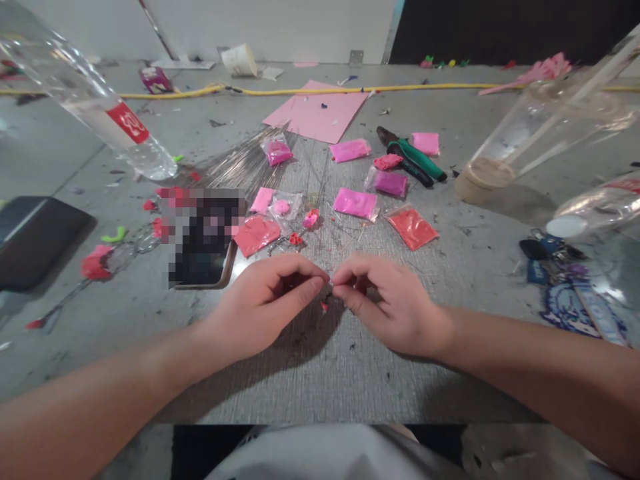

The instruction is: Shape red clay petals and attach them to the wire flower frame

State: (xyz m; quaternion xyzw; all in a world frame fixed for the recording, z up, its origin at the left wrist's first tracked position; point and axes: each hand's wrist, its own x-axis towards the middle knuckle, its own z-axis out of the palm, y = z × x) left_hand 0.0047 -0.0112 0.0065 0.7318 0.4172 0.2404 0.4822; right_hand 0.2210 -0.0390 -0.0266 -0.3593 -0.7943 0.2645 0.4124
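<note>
Above the front middle of the table, my left hand (267, 300) and my right hand (387, 300) meet fingertip to fingertip, each in a closed pinch. Whatever sits between the fingertips is too small to make out. A tiny red bit (324, 307) shows just below them. Close beyond the hands are a small red clay piece (295, 239) and a pink clay piece (311, 218). Around these lie a red clay packet (257, 235), another red packet (413, 227) and a magenta packet (355, 203). Left of them rests a phone (207, 243), partly blurred out.
Thin metal wires (240, 160) fan out behind the phone. Green-handled pliers (413, 155) and pink paper (320, 110) lie farther back. A water bottle (125, 127) leans in at left. On the right are a plastic cup (530, 133), a second bottle (600, 203) and keys (550, 257).
</note>
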